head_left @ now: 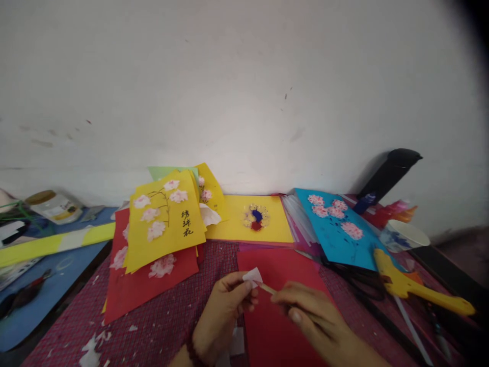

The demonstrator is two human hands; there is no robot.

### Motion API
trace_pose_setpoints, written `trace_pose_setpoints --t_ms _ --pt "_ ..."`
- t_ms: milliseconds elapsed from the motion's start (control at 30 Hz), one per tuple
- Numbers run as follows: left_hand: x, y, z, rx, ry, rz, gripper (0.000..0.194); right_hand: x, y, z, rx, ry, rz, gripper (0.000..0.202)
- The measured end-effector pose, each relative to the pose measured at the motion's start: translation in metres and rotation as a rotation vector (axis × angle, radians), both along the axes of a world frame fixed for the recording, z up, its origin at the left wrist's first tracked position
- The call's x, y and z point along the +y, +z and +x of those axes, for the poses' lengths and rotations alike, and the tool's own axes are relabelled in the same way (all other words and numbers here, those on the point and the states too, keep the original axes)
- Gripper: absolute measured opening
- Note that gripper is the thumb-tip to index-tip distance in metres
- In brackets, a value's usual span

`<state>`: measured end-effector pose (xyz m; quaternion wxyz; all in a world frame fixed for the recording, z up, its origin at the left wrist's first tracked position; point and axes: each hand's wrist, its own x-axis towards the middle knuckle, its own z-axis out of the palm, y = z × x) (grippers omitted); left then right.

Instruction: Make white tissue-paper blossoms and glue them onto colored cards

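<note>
Low at six o'clock, the left hand [223, 313] pinches a small white paper [253, 276]. At five, the right hand [311, 313] grips a thin pale stick [267, 288], fingers likewise closed.

The only text that can be read is handwriting on the yellow sheet [173, 244] lying uppermost in the pile of flower pictures on the left: three Chinese characters, 绣球花 [186, 223], meaning hydrangea. They run from top to bottom in one column, in thick dark strokes, near the sheet's lower right corner, beside the pale pink blossoms [156, 231]. The yellow sheet behind [214, 191] carries a tiny dark mark low on its right, too small to make out. A label [63, 210] on the lidded jar [48, 208] at far left shows print too blurred to read.
</note>
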<state>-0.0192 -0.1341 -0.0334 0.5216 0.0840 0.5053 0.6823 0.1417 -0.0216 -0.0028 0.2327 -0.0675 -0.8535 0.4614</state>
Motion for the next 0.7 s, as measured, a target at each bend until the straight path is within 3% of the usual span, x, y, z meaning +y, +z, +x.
trace_pose_setpoints --t_ms 200,333,500,700 --pt "-0.003 0.004 0.002 -0.006 -0.024 0.015 0.033 0.001 0.001 -0.001 0.011 0.008 -0.030 0.021" --pt "-0.004 0.006 -0.002 -0.082 -0.035 0.067 0.044 0.001 0.001 0.000 0.025 -0.038 -0.062 0.020" --pt "-0.006 0.007 -0.007 -0.059 -0.064 0.123 0.023 0.003 -0.007 0.002 -0.026 -0.008 -0.296 0.025" --pt "-0.008 0.002 -0.006 -0.027 -0.136 0.102 0.019 0.004 -0.009 -0.002 -0.065 -0.024 -0.456 0.026"
